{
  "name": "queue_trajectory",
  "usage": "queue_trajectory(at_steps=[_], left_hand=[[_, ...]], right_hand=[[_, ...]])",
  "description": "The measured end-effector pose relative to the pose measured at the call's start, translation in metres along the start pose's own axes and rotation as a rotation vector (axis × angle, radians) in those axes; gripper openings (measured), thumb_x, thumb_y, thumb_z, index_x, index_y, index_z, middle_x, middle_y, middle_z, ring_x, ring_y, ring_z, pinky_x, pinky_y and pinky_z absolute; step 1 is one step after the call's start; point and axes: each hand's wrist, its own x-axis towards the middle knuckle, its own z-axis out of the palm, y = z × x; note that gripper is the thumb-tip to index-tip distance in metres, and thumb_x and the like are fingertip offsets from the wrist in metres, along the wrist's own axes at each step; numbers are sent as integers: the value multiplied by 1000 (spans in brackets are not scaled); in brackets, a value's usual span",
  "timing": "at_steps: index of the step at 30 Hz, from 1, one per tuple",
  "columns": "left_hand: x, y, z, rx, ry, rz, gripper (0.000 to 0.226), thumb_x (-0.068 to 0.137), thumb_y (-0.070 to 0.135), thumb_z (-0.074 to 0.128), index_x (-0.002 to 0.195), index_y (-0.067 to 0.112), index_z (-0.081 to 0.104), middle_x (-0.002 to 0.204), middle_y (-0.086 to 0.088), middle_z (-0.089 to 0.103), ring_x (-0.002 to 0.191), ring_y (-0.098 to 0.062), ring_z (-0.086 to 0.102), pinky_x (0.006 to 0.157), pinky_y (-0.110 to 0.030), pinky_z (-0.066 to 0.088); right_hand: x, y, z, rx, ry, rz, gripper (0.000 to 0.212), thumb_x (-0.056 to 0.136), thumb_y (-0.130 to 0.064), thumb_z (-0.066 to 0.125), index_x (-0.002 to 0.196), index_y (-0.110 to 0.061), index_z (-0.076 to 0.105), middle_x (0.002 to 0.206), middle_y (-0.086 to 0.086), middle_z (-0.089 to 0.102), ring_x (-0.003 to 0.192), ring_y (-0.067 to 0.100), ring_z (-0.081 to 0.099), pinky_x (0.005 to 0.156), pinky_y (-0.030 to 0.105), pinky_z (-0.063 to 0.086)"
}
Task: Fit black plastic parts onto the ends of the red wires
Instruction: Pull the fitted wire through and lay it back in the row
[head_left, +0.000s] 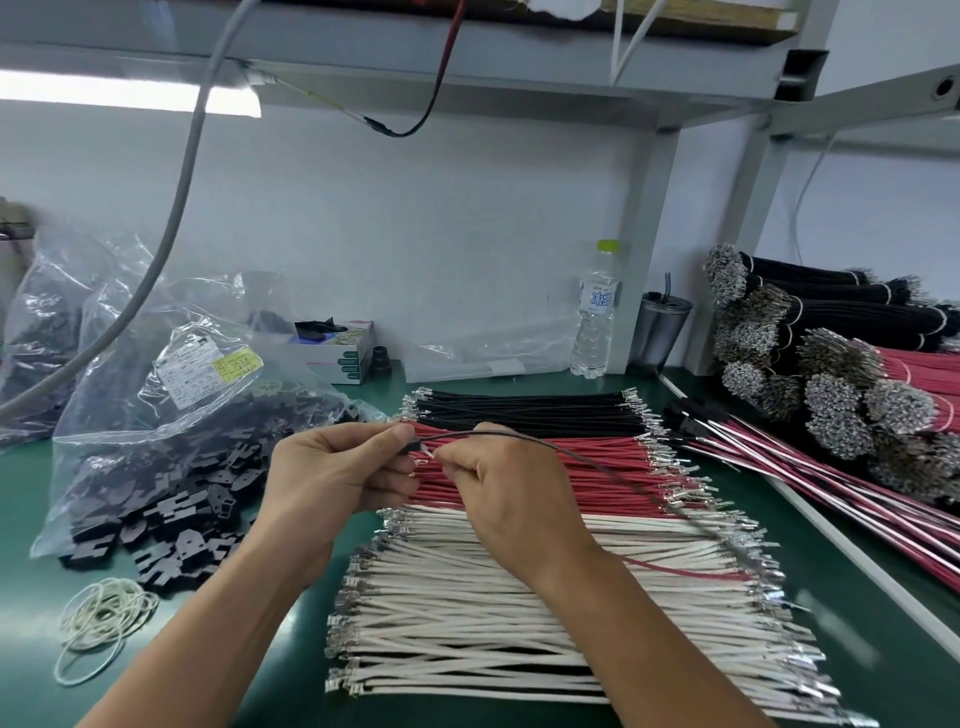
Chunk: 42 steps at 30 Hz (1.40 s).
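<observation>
My left hand (337, 467) pinches a small black plastic part (408, 448) between thumb and fingers. My right hand (498, 488) faces it and pinches the end of a thin dark-looking wire (597, 462), whose metal tip (428, 451) sits right at the part. That wire arcs away to the right over the pile of red wires (582, 475). A single red wire (680, 570) trails out from under my right palm. Whether the tip is inside the part is hidden by my fingers.
A clear bag of black plastic parts (176, 467) spills open at the left, with rubber bands (104, 618) in front. Black wires (519, 408) and white wires (519, 623) flank the red pile. Tied wire bundles (831, 395) fill the right. A water bottle (596, 312) and cup (662, 332) stand behind.
</observation>
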Motion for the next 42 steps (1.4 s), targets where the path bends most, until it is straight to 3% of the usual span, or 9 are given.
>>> queue_trajectory(at_steps=[3, 6, 9, 15, 23, 26, 31, 37, 42], left_hand=[[1, -1, 1, -37, 28, -25, 25, 66, 27, 88, 83, 9, 83, 77, -23, 76, 55, -23, 72, 50, -24, 58], [0, -3, 3, -55, 13, -49, 34, 61, 34, 90, 83, 9, 83, 77, -20, 76, 57, -22, 72, 52, -24, 58], [0, -4, 2, -40, -7, -69, 36, 60, 36, 90, 82, 8, 83, 76, -18, 76, 56, -21, 71, 52, -25, 59], [2, 1, -2, -123, -76, -119, 17, 74, 28, 82, 76, 11, 83, 74, -15, 74, 54, -19, 71, 49, -23, 58], [2, 3, -3, -151, -127, -120, 31, 74, 26, 79, 91, 1, 77, 74, -17, 73, 54, -19, 70, 49, -24, 59], [2, 3, -4, -142, -158, -112, 26, 73, 26, 79, 86, 4, 81, 77, -18, 74, 55, -19, 71, 51, -24, 59], [3, 4, -6, -109, -173, -90, 37, 66, 29, 84, 92, 2, 81, 77, -19, 74, 56, -20, 70, 52, -25, 59], [1, 2, -5, -134, -233, -70, 27, 74, 23, 78, 94, 4, 82, 80, -19, 75, 60, -21, 71, 55, -27, 60], [1, 2, -7, -94, -233, -67, 26, 76, 20, 77, 95, 3, 80, 80, -20, 74, 61, -23, 71, 55, -27, 60]], right_hand=[[3, 0, 2, 285, 15, 159, 18, 95, -21, 66, 109, -22, 78, 97, -6, 77, 59, -9, 52, 72, 22, 51], [3, 1, 1, 97, -16, 46, 19, 97, -22, 61, 105, -25, 77, 95, -7, 71, 71, 7, 61, 72, 30, 54], [1, 2, -1, -160, -17, -162, 19, 99, -21, 55, 98, -26, 74, 88, -6, 60, 70, 18, 60, 58, 36, 51], [-2, 10, -10, 17, 208, -75, 16, 98, -25, 63, 105, -29, 77, 90, -13, 64, 73, 6, 62, 58, 27, 51], [-4, 6, -11, -38, 213, -180, 15, 96, -21, 66, 105, -26, 78, 87, -12, 62, 68, 6, 60, 51, 30, 51], [-3, 6, -12, -5, 205, -143, 15, 96, -22, 66, 103, -27, 79, 88, -13, 63, 70, 6, 61, 53, 31, 51], [-4, 2, -16, -36, 189, -168, 17, 91, -20, 65, 96, -27, 80, 85, -12, 65, 67, 6, 61, 53, 30, 50], [1, 7, -13, 190, 96, 68, 14, 89, -22, 67, 92, -29, 79, 88, -16, 69, 82, 3, 63, 74, 35, 54], [-5, 6, -20, -18, 114, -169, 16, 93, -21, 65, 99, -25, 80, 88, -11, 66, 73, 11, 63, 60, 34, 52]])
